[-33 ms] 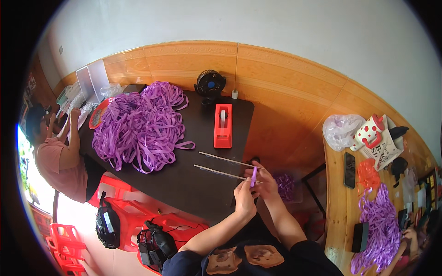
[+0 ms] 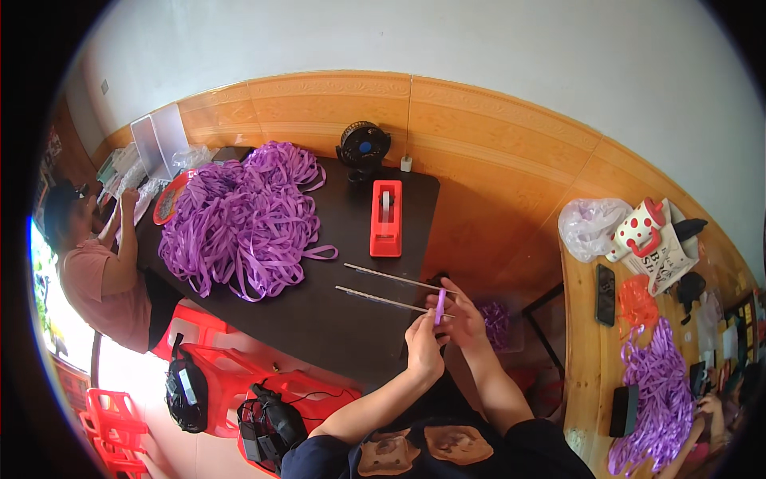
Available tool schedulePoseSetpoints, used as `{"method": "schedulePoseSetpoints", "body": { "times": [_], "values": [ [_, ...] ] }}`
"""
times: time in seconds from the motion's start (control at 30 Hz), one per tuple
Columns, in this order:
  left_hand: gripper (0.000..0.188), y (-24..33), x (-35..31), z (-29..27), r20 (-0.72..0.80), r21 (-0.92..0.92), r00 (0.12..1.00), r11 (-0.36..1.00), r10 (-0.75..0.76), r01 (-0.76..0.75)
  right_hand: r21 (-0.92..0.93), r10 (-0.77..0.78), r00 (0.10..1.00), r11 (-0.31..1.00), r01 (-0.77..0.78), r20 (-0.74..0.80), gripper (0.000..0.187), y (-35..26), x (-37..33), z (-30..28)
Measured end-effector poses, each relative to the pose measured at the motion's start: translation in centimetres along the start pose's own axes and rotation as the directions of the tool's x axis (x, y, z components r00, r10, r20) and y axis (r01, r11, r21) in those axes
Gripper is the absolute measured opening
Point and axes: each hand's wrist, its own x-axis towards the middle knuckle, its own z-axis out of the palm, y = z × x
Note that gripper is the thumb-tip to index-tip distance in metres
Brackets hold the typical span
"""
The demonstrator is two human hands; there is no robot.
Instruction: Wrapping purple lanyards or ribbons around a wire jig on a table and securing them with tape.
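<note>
A short purple ribbon (image 2: 440, 305) crosses the near ends of two thin, pale rods (image 2: 381, 298) that jut out over the dark table (image 2: 343, 335). My left hand (image 2: 425, 347) is closed, its thumb and fingers pinching the ribbon's lower end by the nearer rod. My right hand (image 2: 467, 318) curls around the ribbon from the right, its upper fingers by the farther rod; its exact grip is partly hidden. A large heap of purple ribbon (image 2: 239, 219) covers the table's left part. One loop sticks out of it toward the rods.
A red tape dispenser (image 2: 386, 219) and a black fan (image 2: 365, 148) stand at the back. At the left, a person (image 2: 108, 271) handles white material. The wooden table (image 2: 586, 383) on the right bears a phone (image 2: 606, 295), bags and more ribbon (image 2: 658, 399). Red stools (image 2: 223, 375) stand nearby.
</note>
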Motion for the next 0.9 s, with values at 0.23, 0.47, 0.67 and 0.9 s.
{"method": "schedulePoseSetpoints", "body": {
  "times": [0.23,0.47,0.67,0.9],
  "values": [
    [0.027,0.4,-4.4,-1.3,0.142,0.260,0.985,0.964,-0.099,0.059,-0.047,-0.005,0.997,0.999,0.002,-0.073,0.058,-2.8,-0.2,5.1],
    [0.019,6.1,-6.7,-4.7,0.536,0.498,0.844,0.817,-0.026,-0.290,-0.005,0.018,0.979,1.000,-0.020,-0.201,0.035,-2.2,0.5,4.3],
    [0.015,11.1,-6.4,-7.1,0.405,0.495,0.861,0.719,0.307,-0.489,0.026,-0.029,0.964,0.999,0.037,-0.265,0.026,-2.2,0.4,4.7],
    [0.014,11.3,-3.6,-8.8,0.360,0.514,0.824,0.645,0.437,-0.566,-0.108,-0.210,0.888,0.977,0.181,-0.408,0.022,-7.8,-5.4,1.6]
  ]
}}
